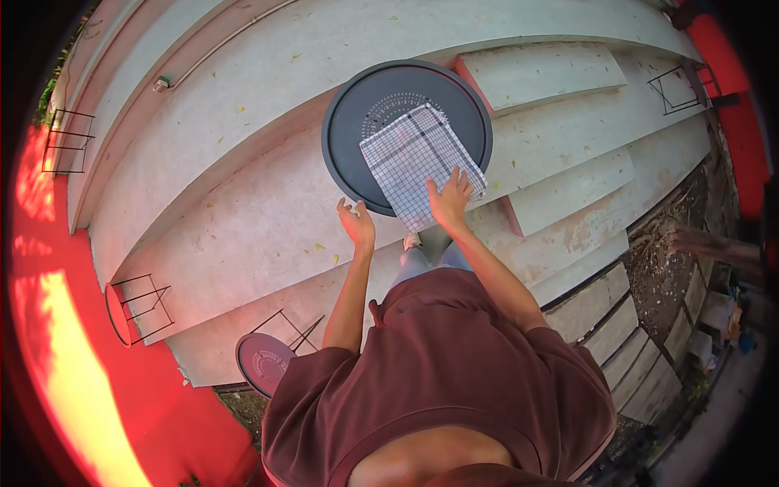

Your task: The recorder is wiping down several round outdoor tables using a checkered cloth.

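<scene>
A white checked cloth point(414, 164) with dark grid lines lies flat on a round dark grey table top point(344, 140). One corner of the cloth hangs over the rim nearest me. My right hand point(451, 198) is at the cloth's right part, fingers spread; whether it presses on the fabric or hovers just above I cannot tell. Close to the table's near left rim is my left hand point(357, 228), its fingers apart and nothing in them. Part of a ring of small perforations point(389, 109) shows beyond the cloth.
Broad concrete steps point(243, 243) surround the table, with raised blocks point(541, 76) on the right. Wire-legged round tables stand at the left, one reddish point(118, 313), another purplish point(265, 362). Metal frames point(68, 141) stand farther out. Stone slabs point(608, 329) and a tree trunk point(712, 243) lie right.
</scene>
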Motion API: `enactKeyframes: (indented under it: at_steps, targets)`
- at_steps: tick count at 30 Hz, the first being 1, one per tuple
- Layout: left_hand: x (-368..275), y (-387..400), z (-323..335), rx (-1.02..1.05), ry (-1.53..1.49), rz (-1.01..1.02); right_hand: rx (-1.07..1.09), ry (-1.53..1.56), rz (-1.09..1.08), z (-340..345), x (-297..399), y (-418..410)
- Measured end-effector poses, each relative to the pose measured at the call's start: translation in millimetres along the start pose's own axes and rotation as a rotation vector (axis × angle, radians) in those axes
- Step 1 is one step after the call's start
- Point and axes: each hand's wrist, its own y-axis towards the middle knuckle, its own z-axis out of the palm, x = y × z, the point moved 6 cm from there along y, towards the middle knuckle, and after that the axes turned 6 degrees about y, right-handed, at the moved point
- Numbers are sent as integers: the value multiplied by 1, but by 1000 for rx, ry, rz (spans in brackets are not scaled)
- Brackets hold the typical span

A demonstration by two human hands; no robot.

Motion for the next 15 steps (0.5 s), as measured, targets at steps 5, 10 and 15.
enactKeyframes:
  at_steps: [5,10,15]
  targets:
    - [-38,46,30,-145,-30,-43,-53,-117,280,61,-12,46]
    - [-48,49,24,-162,76,-265,-286,-450,-160,46,18,141]
    - [-55,52,27,-140,94,-270,-196,-460,-466,91,96,243]
